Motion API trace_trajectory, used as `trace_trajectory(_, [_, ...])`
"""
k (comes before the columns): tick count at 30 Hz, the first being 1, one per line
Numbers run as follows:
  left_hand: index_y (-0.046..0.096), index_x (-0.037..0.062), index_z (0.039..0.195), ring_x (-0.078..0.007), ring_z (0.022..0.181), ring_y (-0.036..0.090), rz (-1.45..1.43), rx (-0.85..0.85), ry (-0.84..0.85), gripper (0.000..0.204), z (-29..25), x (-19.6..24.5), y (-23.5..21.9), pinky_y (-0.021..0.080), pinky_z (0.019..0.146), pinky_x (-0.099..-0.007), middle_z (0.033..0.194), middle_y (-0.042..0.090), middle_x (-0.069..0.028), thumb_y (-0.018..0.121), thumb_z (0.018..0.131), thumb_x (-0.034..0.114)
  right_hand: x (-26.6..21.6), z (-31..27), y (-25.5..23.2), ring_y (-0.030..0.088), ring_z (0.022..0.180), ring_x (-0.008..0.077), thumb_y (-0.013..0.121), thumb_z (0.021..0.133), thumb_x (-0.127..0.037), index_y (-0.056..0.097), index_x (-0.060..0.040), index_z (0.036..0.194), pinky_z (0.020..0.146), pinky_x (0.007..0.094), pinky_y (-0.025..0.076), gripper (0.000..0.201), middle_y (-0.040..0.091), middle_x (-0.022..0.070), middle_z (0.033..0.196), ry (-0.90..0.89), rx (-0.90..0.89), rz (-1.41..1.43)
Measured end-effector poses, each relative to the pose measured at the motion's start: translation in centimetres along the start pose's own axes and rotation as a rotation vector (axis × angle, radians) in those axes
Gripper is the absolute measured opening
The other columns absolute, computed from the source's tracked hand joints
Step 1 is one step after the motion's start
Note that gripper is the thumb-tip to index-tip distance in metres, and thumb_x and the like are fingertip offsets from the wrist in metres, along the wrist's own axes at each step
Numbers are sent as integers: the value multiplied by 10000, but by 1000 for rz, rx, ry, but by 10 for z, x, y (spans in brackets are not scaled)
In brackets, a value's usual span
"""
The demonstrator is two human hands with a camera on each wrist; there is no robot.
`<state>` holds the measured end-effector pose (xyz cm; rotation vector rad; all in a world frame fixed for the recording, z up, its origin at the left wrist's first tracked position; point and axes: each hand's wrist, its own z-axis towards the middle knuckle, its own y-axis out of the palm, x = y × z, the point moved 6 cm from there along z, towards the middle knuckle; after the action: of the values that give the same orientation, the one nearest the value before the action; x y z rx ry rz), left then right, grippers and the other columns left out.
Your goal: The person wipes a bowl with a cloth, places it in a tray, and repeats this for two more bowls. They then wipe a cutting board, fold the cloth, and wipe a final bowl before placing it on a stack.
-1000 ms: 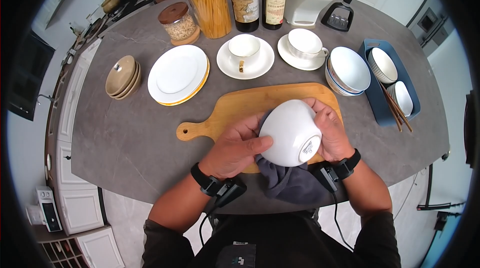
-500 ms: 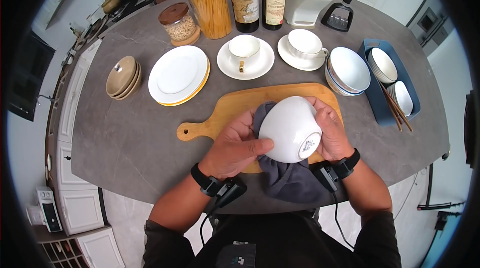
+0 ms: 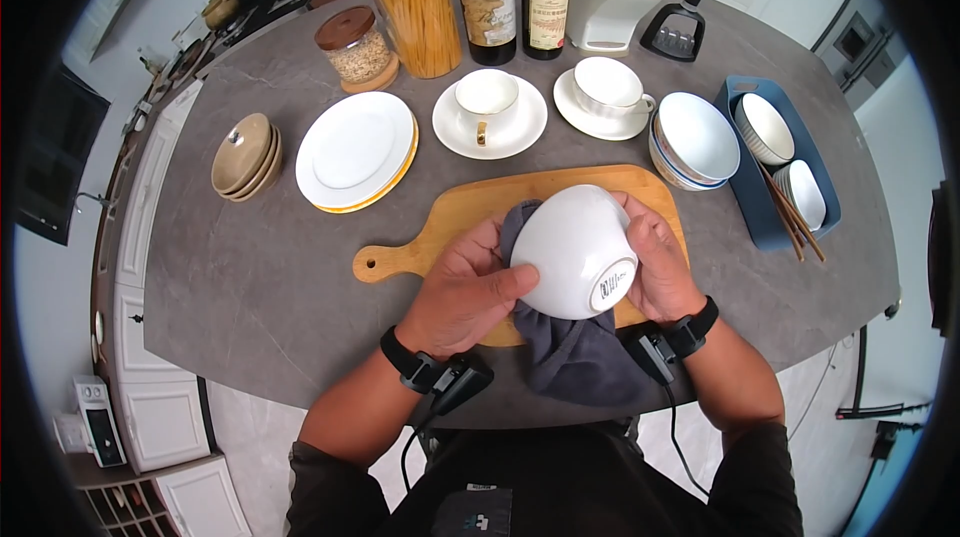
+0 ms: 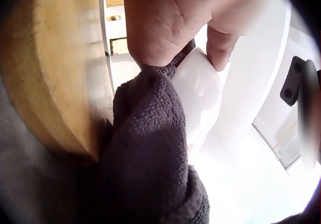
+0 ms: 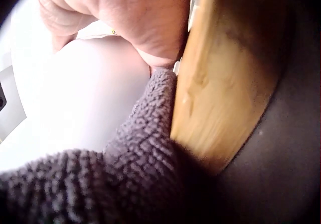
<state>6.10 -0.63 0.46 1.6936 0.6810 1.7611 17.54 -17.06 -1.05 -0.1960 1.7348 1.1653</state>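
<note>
A white bowl [image 3: 565,252] is tilted on its side over the cutting board [image 3: 470,199], with its stamped base facing me and to the right. My left hand [image 3: 462,287] grips its left side, thumb on the outer wall and fingers behind. On the other side my right hand [image 3: 662,262] holds the rim, with the thumb near the base. A dark grey cloth [image 3: 580,362] is bunched between the left fingers and the bowl and hangs over the board's near edge. Both wrist views show the cloth [image 4: 145,143] below the hands, against the bowl [image 5: 90,93].
Stacked plates [image 3: 355,152] and small brown bowls [image 3: 245,155] stand left. Two cups on saucers [image 3: 525,140] are behind the board. Patterned bowls [image 3: 697,142] and a blue bin [image 3: 752,207] with bowls and chopsticks stand right. Bottles [image 3: 488,12], a pasta jar and a knife block line the back.
The bowl has risen slightly and shifted a little left in both hands. The stamp on its base has turned. More of the cloth shows along its left side.
</note>
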Motion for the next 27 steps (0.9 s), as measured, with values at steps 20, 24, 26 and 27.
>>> trace_trajectory(20, [519,-33,1559,-202,1400,596,12,-34,-36,561,0,3,1,469,1190,-402,1516,626,-123,735,1074,148,2,1,-4,734,1140,144,856,977,-444,610,-9,1421,1008,315,606,668,737,73,1265,-35,-19,-67])
trace_trajectory(24, [535,-37,1548,-185,1340,638,-109,-47,-128,537,-1,0,-7,493,1159,-392,1469,664,-109,719,1091,176,5,-1,-3,719,1101,126,867,970,-438,625,-19,1397,976,303,591,645,735,61,1248,-31,-50,-121])
trace_trajectory(26, [541,-37,1542,-180,1318,651,-43,1,-117,526,-1,-2,-11,501,1148,-388,1454,674,-104,713,1097,183,4,-2,0,713,1097,121,867,969,-442,624,-19,1397,967,299,585,649,734,60,1247,-32,-38,-128])
trace_trajectory(27, [548,-38,1537,-174,1295,664,23,50,-106,516,-2,-1,-15,508,1138,-384,1438,685,-99,707,1102,191,4,-2,1,707,1093,117,867,969,-447,623,-18,1398,958,294,579,654,733,59,1246,-32,-28,-136])
